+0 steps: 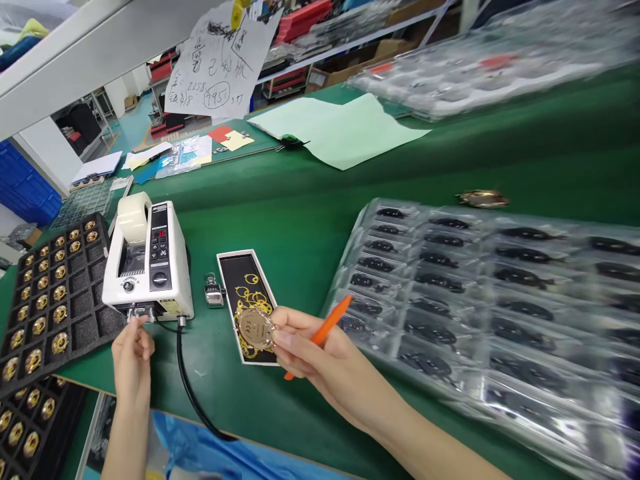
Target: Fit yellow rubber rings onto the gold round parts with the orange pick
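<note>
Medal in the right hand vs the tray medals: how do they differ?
The held medal is pinched at an angle in the right hand, above a black card, while the tray medals lie flat in the cells of a black foam tray. The held medal shows a pale face inside a gold rim; the tray medals look gold with darker centres. The held medal is alone; the tray medals sit in rows. Both are round and gold-coloured.

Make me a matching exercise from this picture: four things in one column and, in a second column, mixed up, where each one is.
Things:
1. electric tape dispenser
2. orange pen
3. round gold medallion
4. black foam tray

Places:
A. held up over the black card
B. touched by the left hand
C. sticking out past both sides of the right hand
D. at the left end of the green mat

Pairs: 1-B, 2-C, 3-A, 4-D
</note>
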Tool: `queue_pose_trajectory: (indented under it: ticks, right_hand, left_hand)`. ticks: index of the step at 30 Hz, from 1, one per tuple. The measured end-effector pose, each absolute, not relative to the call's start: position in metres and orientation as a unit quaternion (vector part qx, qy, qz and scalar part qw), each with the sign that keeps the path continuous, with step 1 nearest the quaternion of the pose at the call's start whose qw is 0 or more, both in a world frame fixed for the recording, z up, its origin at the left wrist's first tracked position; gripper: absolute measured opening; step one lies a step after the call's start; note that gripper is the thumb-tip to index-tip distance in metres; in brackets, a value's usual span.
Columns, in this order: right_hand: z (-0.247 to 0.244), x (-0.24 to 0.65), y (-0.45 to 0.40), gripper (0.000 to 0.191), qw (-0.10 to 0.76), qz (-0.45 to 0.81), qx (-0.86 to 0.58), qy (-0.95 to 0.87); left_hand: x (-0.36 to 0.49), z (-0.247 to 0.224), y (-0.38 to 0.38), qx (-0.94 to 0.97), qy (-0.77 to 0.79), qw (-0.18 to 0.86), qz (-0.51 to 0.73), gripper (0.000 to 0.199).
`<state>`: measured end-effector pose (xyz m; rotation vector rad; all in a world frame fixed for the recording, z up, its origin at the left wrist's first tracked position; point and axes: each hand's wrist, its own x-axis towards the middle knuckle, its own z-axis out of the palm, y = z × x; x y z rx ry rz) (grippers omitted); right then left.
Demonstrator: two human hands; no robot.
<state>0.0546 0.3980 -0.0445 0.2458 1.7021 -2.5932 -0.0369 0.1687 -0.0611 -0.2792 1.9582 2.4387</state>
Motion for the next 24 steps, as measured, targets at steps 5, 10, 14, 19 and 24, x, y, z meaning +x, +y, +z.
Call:
queue_pose_trajectory:
  ticks: [5,10,14,19,24]
  right_hand:
    - [-0.045,0.051,0.401,0.044,0.018,-0.840,0.081,0.536]
    - [-0.047,0.048,0.405,0.041,0.025,-0.840,0.073,0.538]
    - [-0.048,0.045,0.406,0.039,0.007,-0.839,0.068,0.540]
    - [-0.050,0.045,0.406,0.039,0.022,-0.848,0.052,0.527]
    - [-0.052,0.048,0.405,0.040,0.053,-0.855,0.024,0.515]
  left_hand:
    - [-0.036,-0.029,0.171,0.109,0.724,-0.168,0.660,0.018]
    - [-0.043,0.001,0.183,0.330,0.855,-0.156,0.369,0.010]
    - [-0.050,0.019,0.191,0.338,0.882,-0.103,0.311,0.012]
    - [-0.031,0.027,0.195,0.374,0.830,-0.007,0.414,0.021]
    - [-0.013,0.014,0.216,0.384,0.780,0.129,0.477,0.025]
